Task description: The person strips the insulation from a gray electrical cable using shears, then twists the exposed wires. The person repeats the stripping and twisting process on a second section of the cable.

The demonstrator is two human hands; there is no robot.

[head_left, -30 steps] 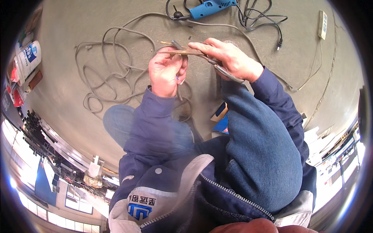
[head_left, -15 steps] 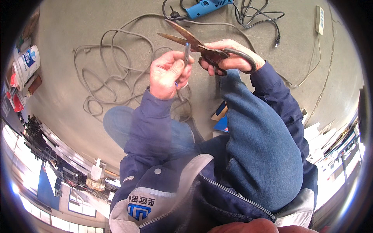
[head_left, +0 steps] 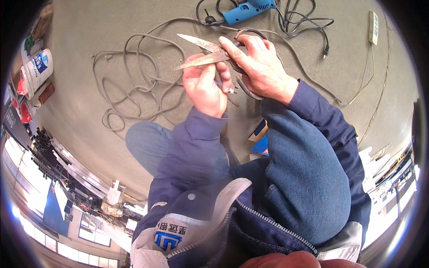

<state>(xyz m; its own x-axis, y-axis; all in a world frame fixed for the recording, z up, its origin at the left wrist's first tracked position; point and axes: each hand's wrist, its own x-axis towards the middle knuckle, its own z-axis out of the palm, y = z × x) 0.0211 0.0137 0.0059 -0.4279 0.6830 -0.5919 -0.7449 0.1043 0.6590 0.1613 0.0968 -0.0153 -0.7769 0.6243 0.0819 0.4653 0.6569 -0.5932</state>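
While the right hand (head_left: 261,67) grips the handles of large worn steel scissors (head_left: 210,53), blades parted and pointing to nine o'clock, the left hand (head_left: 205,87) pinches a thin blue wire end (head_left: 217,83) just below them. No cut is made yet; the grey cable (head_left: 134,85) lies coiled on the floor at ten o'clock.

It was a workshop: a bare concrete floor (head_left: 111,53) carried a blue power drill (head_left: 248,10), loose cables (head_left: 134,85) and a power strip (head_left: 373,27).

Both hands are raised in front of the knees, close together. The left hand (head_left: 203,87) is curled, its fingers (head_left: 223,73) pinched. The right hand (head_left: 261,67) is closed, the forefinger stretched leftward.
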